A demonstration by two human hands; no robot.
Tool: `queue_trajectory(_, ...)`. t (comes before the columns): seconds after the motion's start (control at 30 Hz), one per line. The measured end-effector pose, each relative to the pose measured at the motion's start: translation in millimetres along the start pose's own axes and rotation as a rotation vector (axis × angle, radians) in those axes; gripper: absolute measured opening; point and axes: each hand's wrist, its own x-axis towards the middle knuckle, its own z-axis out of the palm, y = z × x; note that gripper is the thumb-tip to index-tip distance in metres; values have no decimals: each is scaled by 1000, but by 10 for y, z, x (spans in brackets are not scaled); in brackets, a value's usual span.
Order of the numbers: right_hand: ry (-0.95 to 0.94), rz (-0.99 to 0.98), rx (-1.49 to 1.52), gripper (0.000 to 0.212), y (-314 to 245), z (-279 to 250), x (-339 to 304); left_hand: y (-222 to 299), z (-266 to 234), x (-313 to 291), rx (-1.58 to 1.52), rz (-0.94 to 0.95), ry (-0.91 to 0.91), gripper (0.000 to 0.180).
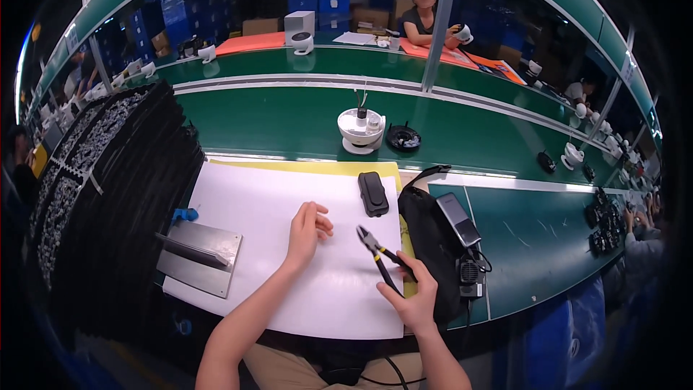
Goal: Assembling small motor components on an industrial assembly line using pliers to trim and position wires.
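My right hand (pixel 419 296) grips a pair of pliers (pixel 377 251) with black and yellow handles, its jaws pointing up and to the left over the white sheet (pixel 289 202). The handles are spread apart. Left of the pliers, my left hand (pixel 310 229) hovers at the middle of the sheet with fingers loosely bent and nothing visible in them. Beyond both hands lies a small black oblong case (pixel 373 193) near the sheet's far right corner. A metal plate with an upright fin (pixel 209 256) rests at the sheet's left side.
Tall stacked black trays (pixel 137 166) crowd the left. A white camera-like device (pixel 360 130) and a round black part (pixel 403 138) sit on the green conveyor ahead. To the right are a black bag (pixel 433 253) and a grey power bank (pixel 458 219). A co-worker (pixel 426 25) sits across.
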Motion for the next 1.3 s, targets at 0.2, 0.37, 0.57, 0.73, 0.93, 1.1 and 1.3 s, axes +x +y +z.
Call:
queue_trajectory(0.2,-179,225,894,39,-269,585,463,34,-106,-93,-42,125,-69,46)
queue_trajectory(0.37,-531,627,1694,37,-55,1389,893,-284,-288,117,-520,42,-179,51)
queue_trajectory(0.57,-527,836,1602,44,37,1434,921,377,-62,-159,-798,-353,-30,30)
queue_trajectory(0.73,-625,786,1588,41,30,1462,930,227,-249,-119,-797,-366,-39,30)
queue_trajectory(0.93,-615,734,1480,34,7,1446,921,51,-341,-10,-836,-361,-179,21)
queue_trajectory(1.1,-672,697,1391,25,-46,1429,915,117,-344,-71,-788,-393,-165,21)
queue_trajectory(1.3,-706,696,1319,29,45,1451,924,-191,-345,24,-674,-328,-112,33)
